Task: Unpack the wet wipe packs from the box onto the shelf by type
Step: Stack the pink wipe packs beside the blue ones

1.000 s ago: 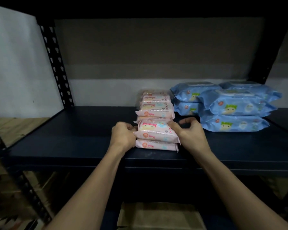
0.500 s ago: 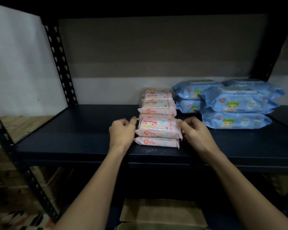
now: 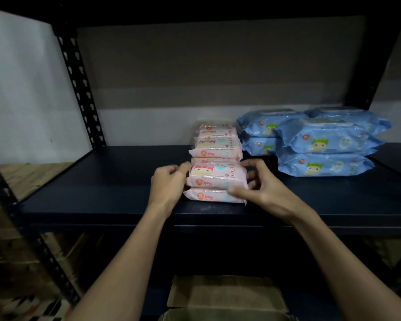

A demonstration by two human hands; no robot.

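The dark blue metal shelf board (image 3: 102,181) sits in a black rack. A black metal post with rows of holes (image 3: 79,89) stands at the back left. Behind it is a wall (image 3: 195,66) that is grey up high and white lower down. A white side wall (image 3: 21,89) is on the left. The light is dim. A patch of light wooden floor (image 3: 26,179) shows at the left.

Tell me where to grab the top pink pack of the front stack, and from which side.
Take the top pink pack by its two short ends, coming from the front with one hand on each side. It lies flat and lengthwise left to right, and both ends are free; blue packs sit apart to the right.
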